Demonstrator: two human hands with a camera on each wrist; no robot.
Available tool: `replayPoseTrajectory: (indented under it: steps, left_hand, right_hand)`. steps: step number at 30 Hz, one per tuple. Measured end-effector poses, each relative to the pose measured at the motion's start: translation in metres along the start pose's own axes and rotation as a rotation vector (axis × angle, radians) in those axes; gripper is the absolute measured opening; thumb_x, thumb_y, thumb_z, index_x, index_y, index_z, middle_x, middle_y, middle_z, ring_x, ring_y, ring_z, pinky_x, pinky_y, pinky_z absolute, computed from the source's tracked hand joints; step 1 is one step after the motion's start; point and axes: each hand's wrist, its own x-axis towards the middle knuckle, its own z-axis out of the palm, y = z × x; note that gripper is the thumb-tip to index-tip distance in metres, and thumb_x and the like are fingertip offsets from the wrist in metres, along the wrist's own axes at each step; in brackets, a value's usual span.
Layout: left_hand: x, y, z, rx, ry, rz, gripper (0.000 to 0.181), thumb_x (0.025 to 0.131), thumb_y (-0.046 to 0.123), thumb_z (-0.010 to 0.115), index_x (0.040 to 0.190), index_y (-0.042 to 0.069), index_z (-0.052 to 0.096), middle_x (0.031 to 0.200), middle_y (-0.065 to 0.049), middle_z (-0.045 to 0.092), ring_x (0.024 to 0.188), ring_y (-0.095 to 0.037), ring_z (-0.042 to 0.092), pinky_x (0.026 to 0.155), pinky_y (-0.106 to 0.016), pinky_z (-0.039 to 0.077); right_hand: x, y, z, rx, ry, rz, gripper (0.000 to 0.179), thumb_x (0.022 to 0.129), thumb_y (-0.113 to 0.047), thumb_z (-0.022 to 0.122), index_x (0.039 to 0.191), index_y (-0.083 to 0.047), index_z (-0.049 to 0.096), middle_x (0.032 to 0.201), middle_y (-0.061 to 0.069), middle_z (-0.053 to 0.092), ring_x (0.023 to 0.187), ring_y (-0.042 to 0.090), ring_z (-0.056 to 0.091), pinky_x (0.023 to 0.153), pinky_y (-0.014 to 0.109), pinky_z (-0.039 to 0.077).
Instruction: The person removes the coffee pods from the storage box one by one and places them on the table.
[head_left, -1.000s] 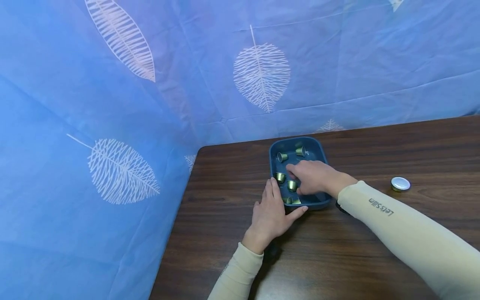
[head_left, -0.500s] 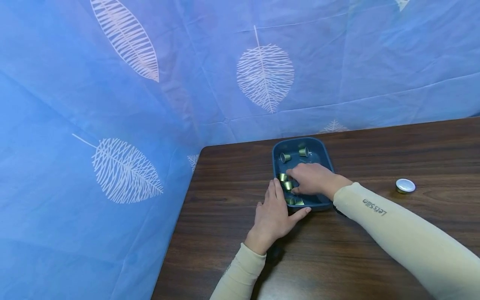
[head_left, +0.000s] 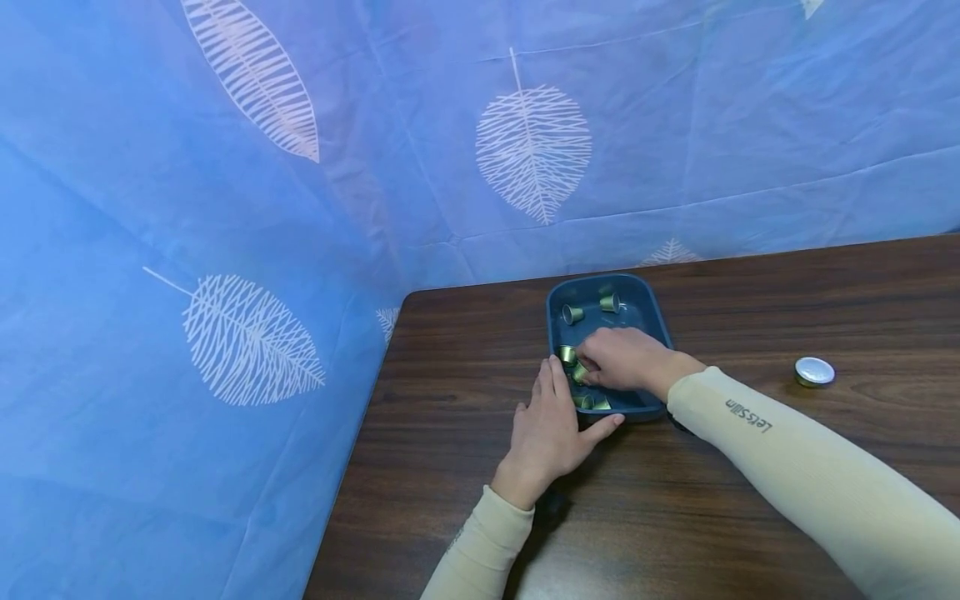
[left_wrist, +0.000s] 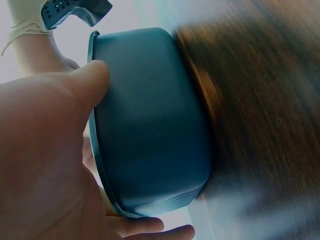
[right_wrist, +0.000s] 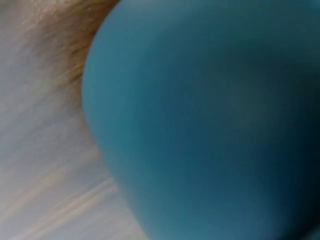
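Steadying blue tub [head_left: 633, 318] on brown table [head_left: 450, 375] with left hand [head_left: 546, 429]: laid along left rim with straight fingers, thumb at near side, not clenched, not grasping. Inside tub with right hand [head_left: 621, 358], fingers curled, apparently pinching gold cup [head_left: 579, 372] close to left wall; exact fingertip contact too small to tell. No help from right wrist view: only blurred blue and some table. Also in tub: neighbour cup [head_left: 567, 355] just beside the pinched one, near cups [head_left: 582, 402] by near wall, partly hidden, and two far cups [head_left: 573, 314] toward far end. Out on table, right of tub, well apart: silver-topped cup [head_left: 814, 372].

For doing this well, as a judgement: pinch by opposite sides, lightly; probably thin, easy to dent. Avoid nudging neighbour cup. Lift straight up, clear of rim and left fingertips. Press tub gently; avoid leaning on rim, possible tipping.
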Motion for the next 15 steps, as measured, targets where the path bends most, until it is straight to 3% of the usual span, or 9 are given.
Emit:
replayPoseTrajectory:
  steps: [6, 15]
  left_hand:
    - [0.000, 0.000, 0.001, 0.002, 0.001, 0.003, 0.118, 0.095, 0.086, 0.048, 0.173, 0.007, 0.011, 0.179, -0.016, 0.025, 0.158, -0.028, 0.044, 0.113, -0.061, 0.052]
    - [0.000, 0.001, 0.001, 0.024, 0.020, 0.010, 0.119, 0.094, 0.087, 0.049, 0.173, 0.005, 0.013, 0.177, -0.017, 0.028, 0.155, -0.029, 0.049, 0.111, -0.060, 0.054]
  right_hand:
    - [-0.003, 0.002, 0.000, -0.027, 0.043, -0.020, 0.030, 0.101, -0.014, 0.074, 0.076, -0.019, 0.058, 0.075, -0.002, 0.052, 0.064, 0.012, 0.047, 0.063, 0.029, 0.044]
    - [-0.010, 0.006, -0.006, -0.042, 0.077, -0.013, 0.030, 0.099, -0.014, 0.076, 0.076, -0.019, 0.057, 0.073, -0.002, 0.051, 0.065, 0.012, 0.048, 0.065, 0.031, 0.045]
